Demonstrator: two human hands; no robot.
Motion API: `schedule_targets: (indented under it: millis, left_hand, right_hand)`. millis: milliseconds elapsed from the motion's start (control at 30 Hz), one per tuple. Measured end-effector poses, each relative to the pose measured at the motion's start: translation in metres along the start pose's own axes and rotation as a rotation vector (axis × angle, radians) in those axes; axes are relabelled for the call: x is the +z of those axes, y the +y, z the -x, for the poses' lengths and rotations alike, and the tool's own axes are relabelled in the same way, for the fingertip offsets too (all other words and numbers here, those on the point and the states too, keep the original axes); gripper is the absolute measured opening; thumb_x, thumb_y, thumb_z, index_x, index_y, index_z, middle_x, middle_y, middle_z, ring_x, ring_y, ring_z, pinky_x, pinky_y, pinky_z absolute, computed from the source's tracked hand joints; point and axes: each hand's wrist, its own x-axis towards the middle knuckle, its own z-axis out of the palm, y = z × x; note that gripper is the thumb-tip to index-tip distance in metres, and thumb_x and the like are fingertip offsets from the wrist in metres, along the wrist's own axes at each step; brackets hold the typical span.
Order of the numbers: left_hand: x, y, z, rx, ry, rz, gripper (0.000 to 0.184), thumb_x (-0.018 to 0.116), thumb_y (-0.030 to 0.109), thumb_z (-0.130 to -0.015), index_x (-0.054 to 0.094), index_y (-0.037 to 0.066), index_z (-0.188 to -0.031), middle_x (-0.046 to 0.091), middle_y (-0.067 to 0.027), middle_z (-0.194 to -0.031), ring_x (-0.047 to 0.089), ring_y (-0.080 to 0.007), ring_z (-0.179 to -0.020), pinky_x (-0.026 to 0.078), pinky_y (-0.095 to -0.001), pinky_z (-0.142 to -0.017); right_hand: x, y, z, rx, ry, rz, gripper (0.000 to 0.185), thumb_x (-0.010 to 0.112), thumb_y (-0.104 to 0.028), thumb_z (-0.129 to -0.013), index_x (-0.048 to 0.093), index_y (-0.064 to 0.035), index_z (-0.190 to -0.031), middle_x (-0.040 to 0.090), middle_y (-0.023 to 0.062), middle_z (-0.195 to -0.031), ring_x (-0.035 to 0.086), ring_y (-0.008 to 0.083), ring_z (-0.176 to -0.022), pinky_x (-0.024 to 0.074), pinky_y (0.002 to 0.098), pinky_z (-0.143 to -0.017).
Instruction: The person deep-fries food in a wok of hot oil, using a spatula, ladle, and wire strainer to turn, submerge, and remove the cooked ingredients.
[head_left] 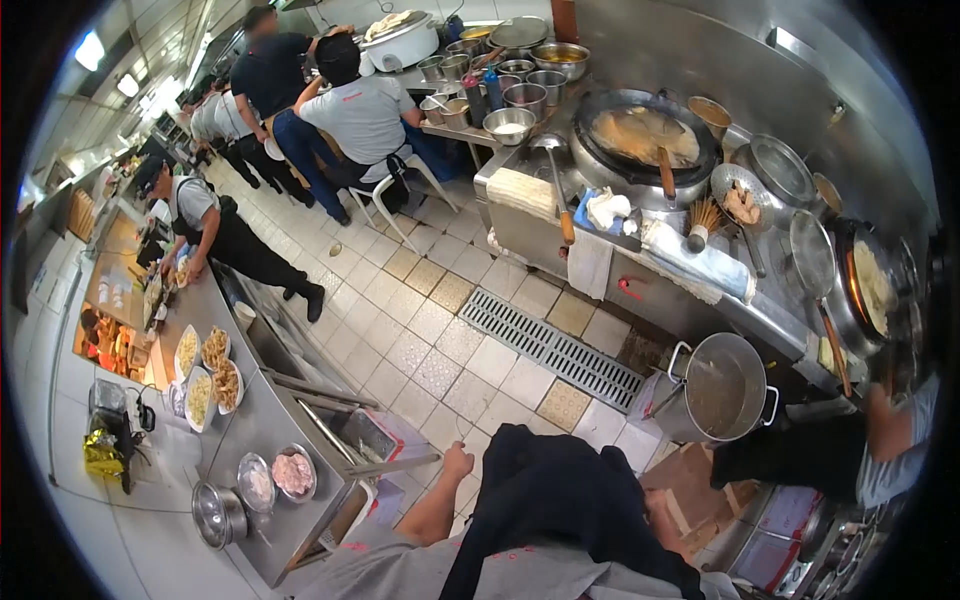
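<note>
1. Brown board (pixel 705 482), cardboard-like, lies at about 2 o'clock from the right hand (pixel 658 506), just beside it. Dark cloth (pixel 560 490) hides part of that hand, so I cannot tell its grip, or whether it touches the board.

2. The left hand (pixel 458 460) reaches out at 11 o'clock from the body, fingers seemingly curled inward. A faint line (pixel 462 432) shows above it; whether the fingers pinch it, I cannot tell.

3. In my judgement, a full palm along the board's straight edge would suit it better than a corner pinch, with the wrist kept level and the forearm clear of the big pot (pixel 724 385) towards 1 o'clock.

4. That pot is round dull metal with looped handles and cloudy brownish liquid, probably heavy and easily slopped.

5. At 12 o'clock, a slotted metal drain grate (pixel 550 346) runs through square tiles (pixel 492 360), smooth and patterned; steady footing seems wise.

6. Between 9 and 10 o'clock, pink, soft-looking meat (pixel 293 473) fills a shiny round bowl.
</note>
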Motion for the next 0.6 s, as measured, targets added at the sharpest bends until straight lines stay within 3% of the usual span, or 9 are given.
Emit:
schedule_targets:
  millis: [67,100,200,233,367,467,533,567,600]
  left_hand:
    - [0.003,-0.014,-0.007,0.072,0.100,-0.065,0.045,0.057,0.016,-0.069,0.051,-0.003,-0.109,0.062,-0.0201,-0.074,0.063,-0.0310,-0.072,0.048,-0.0386,-0.072]
    - [0.002,-0.018,-0.006,0.104,0.145,-0.052,0.044,0.057,0.016,-0.069,0.052,-0.003,-0.108,0.063,-0.0204,-0.078,0.062,-0.0320,-0.080,0.047,-0.0396,-0.077]
    - [-0.021,-0.015,-0.002,-0.059,-0.002,0.104,0.044,0.057,0.013,-0.067,0.053,-0.004,-0.108,0.058,-0.0278,-0.099,0.056,-0.0388,-0.096,0.044,-0.0416,-0.086]
    - [-0.026,-0.016,-0.002,-0.047,0.016,0.085,0.044,0.057,0.013,-0.067,0.053,-0.003,-0.108,0.058,-0.0277,-0.099,0.056,-0.0388,-0.096,0.044,-0.0416,-0.086]
    - [-0.014,-0.057,-0.012,-0.111,0.004,0.184,0.043,0.057,0.014,-0.068,0.053,-0.001,-0.108,0.058,-0.0269,-0.099,0.056,-0.0387,-0.096,0.044,-0.0415,-0.085]
    - [-0.013,-0.073,-0.010,-0.187,-0.002,0.269,0.044,0.058,0.016,-0.068,0.052,0.000,-0.109,0.059,-0.0257,-0.097,0.056,-0.0383,-0.095,0.044,-0.0416,-0.083]
    - [-0.012,-0.082,0.002,-0.244,0.010,0.289,0.044,0.059,0.017,-0.069,0.051,0.001,-0.109,0.059,-0.0251,-0.096,0.056,-0.0380,-0.095,0.044,-0.0418,-0.083]
    - [-0.011,-0.090,0.008,-0.277,0.005,0.296,0.045,0.059,0.017,-0.069,0.051,0.001,-0.110,0.059,-0.0248,-0.095,0.056,-0.0378,-0.095,0.044,-0.0418,-0.083]
    - [-0.009,-0.098,0.016,-0.307,-0.008,0.297,0.045,0.060,0.017,-0.069,0.051,0.001,-0.110,0.060,-0.0245,-0.094,0.056,-0.0377,-0.095,0.044,-0.0419,-0.084]
  right_hand:
    - [0.027,0.030,-0.035,-0.120,0.012,0.150,0.032,0.059,-0.027,-0.072,0.066,-0.0006,-0.089,0.064,0.0211,-0.080,0.065,0.0318,-0.069,0.0520,0.0375,-0.064]
    - [0.021,0.011,-0.031,-0.005,-0.051,0.010,0.031,0.058,-0.031,-0.070,0.067,-0.0039,-0.082,0.063,0.0205,-0.078,0.063,0.0341,-0.073,0.0502,0.0378,-0.070]
    - [0.036,-0.004,-0.050,-0.047,-0.083,0.031,0.023,0.053,-0.017,-0.072,0.067,-0.0004,-0.078,0.062,0.0177,-0.066,0.061,0.0242,-0.054,0.0470,0.0337,-0.052]
    - [0.003,-0.070,-0.012,-0.021,-0.137,0.016,0.023,0.054,-0.019,-0.069,0.065,0.0005,-0.074,0.061,0.0182,-0.065,0.060,0.0283,-0.057,0.0476,0.0369,-0.055]
    - [0.006,-0.119,-0.018,-0.140,-0.092,0.087,0.025,0.055,-0.023,-0.067,0.061,0.0012,-0.067,0.060,0.0200,-0.068,0.059,0.0366,-0.070,0.0476,0.0427,-0.066]
    - [0.030,-0.133,-0.064,-0.169,-0.022,0.004,0.021,0.058,-0.020,-0.072,0.061,-0.0013,-0.062,0.058,0.0144,-0.056,0.060,0.0257,-0.054,0.0479,0.0378,-0.054]
    - [0.031,-0.169,-0.096,-0.105,-0.142,-0.044,0.020,0.057,-0.019,-0.073,0.060,-0.0013,-0.064,0.059,0.0130,-0.061,0.059,0.0247,-0.054,0.0476,0.0361,-0.053]
    - [0.039,-0.174,-0.123,-0.393,-0.106,0.216,0.016,0.054,-0.016,-0.074,0.060,-0.0023,-0.067,0.058,0.0119,-0.065,0.057,0.0228,-0.053,0.0461,0.0360,-0.049]
    - [0.039,-0.211,-0.122,-0.055,-0.149,-0.402,0.012,0.052,-0.013,-0.075,0.057,-0.0033,-0.070,0.055,0.0108,-0.064,0.053,0.0208,-0.050,0.0432,0.0345,-0.045]
